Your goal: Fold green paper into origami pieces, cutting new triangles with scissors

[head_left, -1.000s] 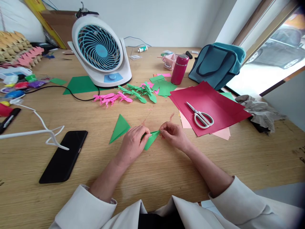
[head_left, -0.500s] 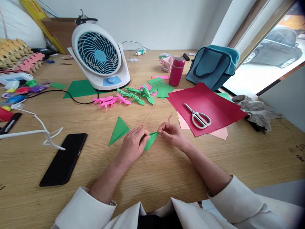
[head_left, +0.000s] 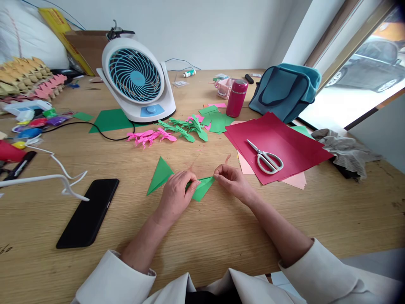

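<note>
Between my hands is a small folded piece of green paper, its lower edge near the wooden table. My left hand pinches its left part between thumb and fingers, covering some of the folds. At its right corner, my right hand pinches the tip with thumb and forefinger. A folded green paper triangle lies on the table just left of my left hand. Farther back are folded pink paper pieces and folded green paper pieces in a loose pile.
Scissors lie on red paper sheets to the right. A black phone and white cable are at left. Behind stand a fan, a red flask and a blue bag.
My right hand has shifted slightly right relative to my left, and more of the green paper shows between them. The whole view has moved a little. Both hands keep their pinch.
</note>
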`<state>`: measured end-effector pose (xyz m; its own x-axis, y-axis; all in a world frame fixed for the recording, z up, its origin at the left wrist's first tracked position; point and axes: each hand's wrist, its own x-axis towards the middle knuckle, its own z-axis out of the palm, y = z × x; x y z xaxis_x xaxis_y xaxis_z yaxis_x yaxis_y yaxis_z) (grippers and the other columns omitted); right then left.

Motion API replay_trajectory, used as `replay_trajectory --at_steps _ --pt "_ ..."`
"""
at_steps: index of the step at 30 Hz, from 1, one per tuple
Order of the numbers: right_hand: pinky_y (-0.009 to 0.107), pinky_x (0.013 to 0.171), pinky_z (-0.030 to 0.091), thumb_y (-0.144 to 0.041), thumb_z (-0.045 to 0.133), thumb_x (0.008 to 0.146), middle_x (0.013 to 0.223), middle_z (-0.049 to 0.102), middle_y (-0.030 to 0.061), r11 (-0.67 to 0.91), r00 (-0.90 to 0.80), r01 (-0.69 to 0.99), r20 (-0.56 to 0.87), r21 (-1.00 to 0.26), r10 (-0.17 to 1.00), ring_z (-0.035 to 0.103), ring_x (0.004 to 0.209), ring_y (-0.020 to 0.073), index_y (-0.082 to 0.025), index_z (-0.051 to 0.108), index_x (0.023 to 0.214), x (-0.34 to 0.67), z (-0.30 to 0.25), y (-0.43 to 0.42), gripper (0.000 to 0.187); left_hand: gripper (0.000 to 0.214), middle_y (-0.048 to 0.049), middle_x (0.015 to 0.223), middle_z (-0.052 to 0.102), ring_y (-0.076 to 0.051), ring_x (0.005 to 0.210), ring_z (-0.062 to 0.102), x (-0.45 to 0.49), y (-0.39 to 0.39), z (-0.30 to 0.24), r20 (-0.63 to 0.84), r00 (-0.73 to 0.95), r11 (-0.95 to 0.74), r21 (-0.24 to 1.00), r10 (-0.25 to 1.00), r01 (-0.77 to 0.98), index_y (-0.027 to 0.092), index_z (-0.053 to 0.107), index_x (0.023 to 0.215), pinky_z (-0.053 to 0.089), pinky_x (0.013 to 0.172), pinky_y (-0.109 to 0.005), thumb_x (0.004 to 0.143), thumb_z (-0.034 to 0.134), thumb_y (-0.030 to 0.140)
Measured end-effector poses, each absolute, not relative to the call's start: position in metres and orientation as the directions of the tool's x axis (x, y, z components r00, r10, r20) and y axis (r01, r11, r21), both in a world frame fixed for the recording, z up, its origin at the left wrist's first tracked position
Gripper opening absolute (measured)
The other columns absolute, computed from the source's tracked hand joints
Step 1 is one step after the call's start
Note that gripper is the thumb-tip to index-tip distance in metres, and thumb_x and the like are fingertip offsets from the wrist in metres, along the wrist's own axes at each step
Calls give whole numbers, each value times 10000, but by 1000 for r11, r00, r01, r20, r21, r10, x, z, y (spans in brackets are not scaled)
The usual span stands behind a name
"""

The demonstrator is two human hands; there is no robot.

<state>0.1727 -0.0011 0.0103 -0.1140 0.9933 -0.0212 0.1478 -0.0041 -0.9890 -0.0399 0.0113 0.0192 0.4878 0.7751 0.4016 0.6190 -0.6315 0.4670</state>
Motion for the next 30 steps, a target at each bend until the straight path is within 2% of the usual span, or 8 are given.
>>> replay_trajectory --at_steps 9,17,30 --pt "253 523 260 -437 632 794 636 480 -34 13 -184 231 -31 -973 982 366 568 98 -155 623 794 175 12 -2 283 167 -10 794 629 -179 787 575 -38 11 19 412 512 -657 466 754 592 210 527 823 412 756 -316 973 511 281" --pt "251 510 253 -445 623 805 607 462 -42 5 -152 278 -39 -960 988 340 550 93 -157 626 759 177 10 -1 291 184 -6 806 650 -181 800 593 -40 12 20 395 499 -636 479 772 605 215 528 811 401 748 -319 963 534 317" --pt "245 484 223 -433 596 818 566 404 -56 -42 -122 321 -85 -946 989 304 520 93 -177 598 749 182 12 0 265 138 -4 814 652 -178 806 601 -40 16 18 383 500 -629 497 777 597 212 528 799 400 747 -318 933 544 240"
